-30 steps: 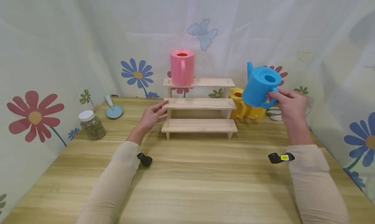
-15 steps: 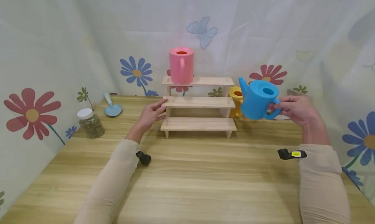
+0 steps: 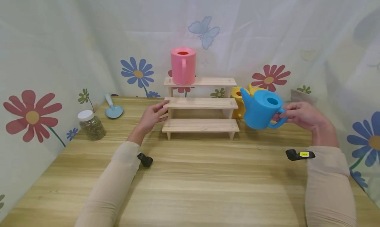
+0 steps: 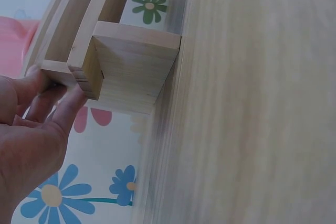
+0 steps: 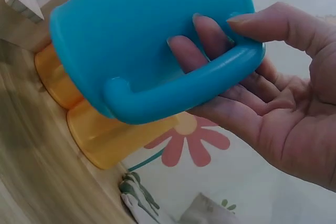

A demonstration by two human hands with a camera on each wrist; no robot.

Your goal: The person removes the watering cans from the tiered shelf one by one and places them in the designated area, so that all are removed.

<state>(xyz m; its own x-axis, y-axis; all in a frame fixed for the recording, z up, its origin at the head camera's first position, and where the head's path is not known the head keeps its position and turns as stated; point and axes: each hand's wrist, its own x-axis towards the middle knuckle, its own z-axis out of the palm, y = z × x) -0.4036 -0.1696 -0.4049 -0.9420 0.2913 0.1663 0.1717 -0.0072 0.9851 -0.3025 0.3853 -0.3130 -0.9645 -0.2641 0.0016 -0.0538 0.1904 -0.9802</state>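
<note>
My right hand (image 3: pixel 307 116) holds a blue watering can (image 3: pixel 262 110) by its handle, off the table and slightly tilted, spout to the left. In the right wrist view, the fingers curl through the can's handle (image 5: pixel 184 90) with the thumb on top. My left hand (image 3: pixel 152 118) pinches the left end of the middle step of a three-step wooden shelf (image 3: pixel 202 103); the left wrist view shows the fingertips (image 4: pixel 73 100) against the board's end. On the shelf's top step, toward the left, stands a pink watering can (image 3: pixel 183 67), handle toward me.
Behind the blue can, right of the shelf, stand yellow watering cans (image 3: pixel 237 103), partly hidden. At the table's left are a jar with a white lid (image 3: pixel 92 125) and a light-blue hand trowel (image 3: pixel 114 110). A greyish item (image 3: pixel 301 96) lies at the back right. Flowered cloth (image 3: pixel 261 32) hangs behind.
My right hand has brought the blue watering can down and toward me, from higher up in front of the yellow cans. My left hand stays at the shelf's end.
</note>
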